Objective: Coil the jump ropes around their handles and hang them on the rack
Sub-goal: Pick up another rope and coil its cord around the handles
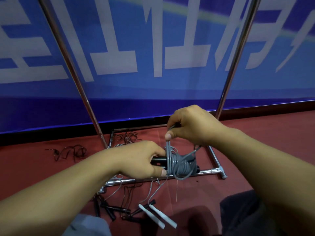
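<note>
Head view: the grey rope [179, 163] is mostly coiled round its black handles [159, 161], clasped by the left hand [138, 159] above the rack [211, 171] base, while the right hand [192, 125] pinches the last loop. Next, I judge, comes tucking that loop, then hanging. On the floor [272, 142] lie two white handles [158, 215] nearby and several black ropes [69, 153], too tangled to count.

Red floor [281, 137] — blue banner [153, 92] with large white characters behind.
</note>
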Demonstrator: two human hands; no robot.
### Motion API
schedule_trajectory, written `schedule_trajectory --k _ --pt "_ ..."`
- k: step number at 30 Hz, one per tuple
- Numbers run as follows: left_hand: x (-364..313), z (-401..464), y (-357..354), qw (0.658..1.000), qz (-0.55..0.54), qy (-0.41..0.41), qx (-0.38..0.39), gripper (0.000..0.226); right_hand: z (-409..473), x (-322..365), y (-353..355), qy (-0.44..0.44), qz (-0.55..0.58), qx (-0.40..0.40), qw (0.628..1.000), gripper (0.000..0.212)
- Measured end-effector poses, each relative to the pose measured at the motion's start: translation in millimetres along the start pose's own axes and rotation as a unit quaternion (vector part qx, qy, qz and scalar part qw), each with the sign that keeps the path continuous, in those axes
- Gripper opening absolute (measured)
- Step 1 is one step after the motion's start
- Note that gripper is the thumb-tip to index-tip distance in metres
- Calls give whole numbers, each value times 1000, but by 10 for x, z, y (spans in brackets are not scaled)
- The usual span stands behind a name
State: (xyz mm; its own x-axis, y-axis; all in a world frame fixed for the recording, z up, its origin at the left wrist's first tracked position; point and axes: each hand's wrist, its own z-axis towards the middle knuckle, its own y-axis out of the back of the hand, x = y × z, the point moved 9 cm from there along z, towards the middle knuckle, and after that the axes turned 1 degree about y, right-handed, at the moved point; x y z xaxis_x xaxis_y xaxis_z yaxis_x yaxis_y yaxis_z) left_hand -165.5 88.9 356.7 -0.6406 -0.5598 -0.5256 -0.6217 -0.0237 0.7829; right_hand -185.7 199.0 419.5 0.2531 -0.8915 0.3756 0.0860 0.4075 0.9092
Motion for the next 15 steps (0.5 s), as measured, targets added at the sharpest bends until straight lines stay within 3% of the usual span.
schedule_trajectory --k 5,10,15 --pt "-45 -46 87 1000 -18 -3 -17 4 13 -251 145 -39 42 -2 998 40" --pt "-36 -72 16 1000 12 15 7 11 -13 -474 264 -90 10 -19 996 63" --pt "-131 -71 -40 999 -9 6 33 8 15 -477 279 -89 -8 -41 995 55"
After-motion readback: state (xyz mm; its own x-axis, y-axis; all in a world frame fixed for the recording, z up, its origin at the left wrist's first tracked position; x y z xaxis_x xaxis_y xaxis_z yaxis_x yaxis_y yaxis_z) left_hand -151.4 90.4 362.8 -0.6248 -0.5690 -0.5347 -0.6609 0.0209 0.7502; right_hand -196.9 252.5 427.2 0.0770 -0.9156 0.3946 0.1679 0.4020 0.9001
